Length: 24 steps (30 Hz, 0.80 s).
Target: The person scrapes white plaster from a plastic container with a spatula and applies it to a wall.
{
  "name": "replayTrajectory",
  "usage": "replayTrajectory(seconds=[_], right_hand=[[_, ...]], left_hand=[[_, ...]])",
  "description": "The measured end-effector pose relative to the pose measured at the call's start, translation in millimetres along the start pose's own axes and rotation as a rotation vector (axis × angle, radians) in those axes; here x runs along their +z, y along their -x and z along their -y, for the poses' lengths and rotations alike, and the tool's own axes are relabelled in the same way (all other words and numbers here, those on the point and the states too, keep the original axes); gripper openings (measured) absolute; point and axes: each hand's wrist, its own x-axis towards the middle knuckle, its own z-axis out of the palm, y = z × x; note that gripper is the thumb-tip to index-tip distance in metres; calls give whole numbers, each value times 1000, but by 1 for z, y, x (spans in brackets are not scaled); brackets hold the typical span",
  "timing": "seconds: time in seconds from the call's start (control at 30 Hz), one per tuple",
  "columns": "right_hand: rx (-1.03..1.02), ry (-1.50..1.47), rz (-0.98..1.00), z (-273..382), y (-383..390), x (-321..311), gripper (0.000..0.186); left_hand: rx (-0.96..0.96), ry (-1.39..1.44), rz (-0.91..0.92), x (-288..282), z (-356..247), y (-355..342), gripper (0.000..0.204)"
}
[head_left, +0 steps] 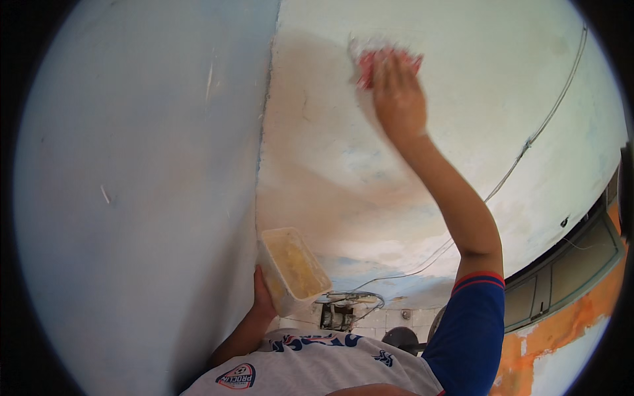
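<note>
With its arm stretched far up, my right hand (400,102) presses a crumpled red and white wad (365,69) flat against the pale wall (475,79). Whether the wad is cloth or plastic I cannot tell. Its middle is hidden under my fingers, and whitish edges stick out past them. Lower down, close to the corner, my left hand (262,300) grips the side of a whitish rectangular plastic tub (271,272). The tub is tilted, and a yellowish layer shows inside it. Most of my left fingers are behind the tub.
A bluish wall (145,165) meets the pale wall at a corner on the left. A thin cable (526,144) runs across the right side. Tangled wires hang by a dark open wall box (337,317). At the lower right are a grey metal door (561,274) and peeling orange paint (581,323).
</note>
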Motion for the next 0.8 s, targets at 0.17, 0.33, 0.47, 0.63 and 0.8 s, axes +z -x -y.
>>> replayTrajectory(seconds=[0.17, 0.33, 0.47, 0.63, 0.8], right_hand=[[-184, -246, 199, 77, 80, -15, 42], [-8, -286, -124, 17, 6, -36, 43], [-3, -100, -58, -7, -9, 5, 46], [-230, -264, 173, 102, 100, 6, 45], [-84, -549, 58, 87, 56, -38, 48]], left_hand=[[-4, 9, -4, -2, 1, 7, 83], [7, 19, 4, -1, 1, 12, 83], [2, -30, -56, 10, 4, 9, 83], [-4, -52, -164, 19, 0, 5, 83], [33, -64, -116, 13, -7, 8, 81]])
